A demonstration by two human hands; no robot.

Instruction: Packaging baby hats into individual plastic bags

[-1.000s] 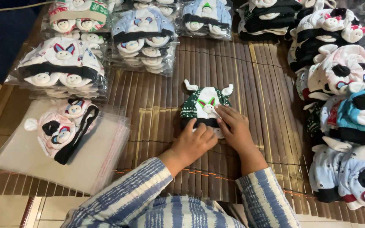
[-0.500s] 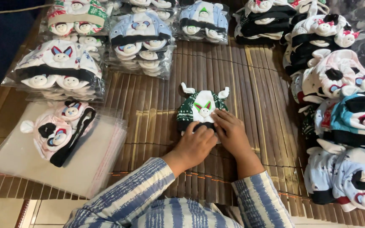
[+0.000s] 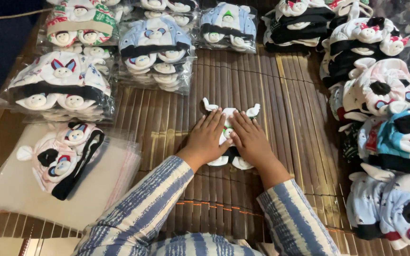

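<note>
on the bamboo mat (image 3: 262, 85), left hand (image 3: 208, 137) and right hand (image 3: 251, 140) press flat, fingers spread, on 1 small hat (image 3: 228, 116); flattening looks underway, and bagging seems to follow.

Small white-eared baby hat (image 3: 228, 116), dark band, flat on bamboo mat, mostly hidden under both hands.

I count two hands: left hand (image 3: 208, 138) and right hand (image 3: 251, 141), both flat on one small hat (image 3: 229, 115). At 9 o'clock, one pink hat (image 3: 62, 159) lies on one stack of clear bags (image 3: 15, 194). At 11 o'clock, four bagged hat bundles (image 3: 155, 52).
</note>
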